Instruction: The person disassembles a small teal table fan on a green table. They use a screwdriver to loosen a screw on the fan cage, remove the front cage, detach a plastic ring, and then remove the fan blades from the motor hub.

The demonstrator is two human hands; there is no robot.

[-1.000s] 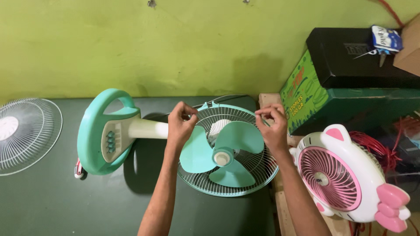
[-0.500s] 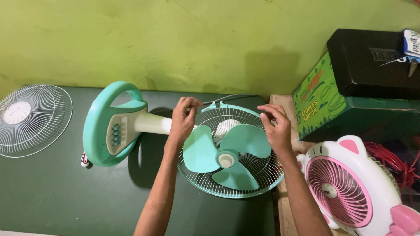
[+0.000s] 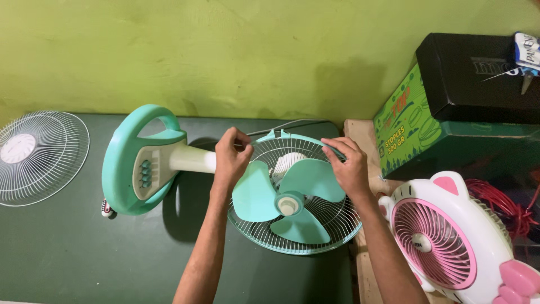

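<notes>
Lying on its back near the middle of a dark green tabletop [image 3: 67,253]: a mint-green plastic desk fan [image 3: 225,174], three-bladed propeller [image 3: 287,197] facing up inside a white wire rear guard [image 3: 332,217] edged by a mint-green rim [image 3: 287,137]. Left hand [image 3: 230,160] at the guard's far-left edge, fingers pinched together on the rim or wire there; exactly which, impossible to tell. Right hand [image 3: 349,166] on the far-right edge, fingers curled over and gripping the mint-green rim. Both bare forearms entering from the near edge, one on each side of the blades.

To the left of the guard, the fan's cream neck joined to its ring-shaped mint-green base [image 3: 140,160], a row of buttons showing on its face. Farther left, well apart, a loose white wire front grille [image 3: 39,155] flat on the tabletop. At the near right, just beside the guard, a white and pink cat-shaped fan [image 3: 450,236]. Behind it, a tangle of red cable [image 3: 506,205], a green printed cardboard box [image 3: 405,126] and a black box [image 3: 478,79] stacked on top. Across the far side, a yellow-green wall [image 3: 225,50].
</notes>
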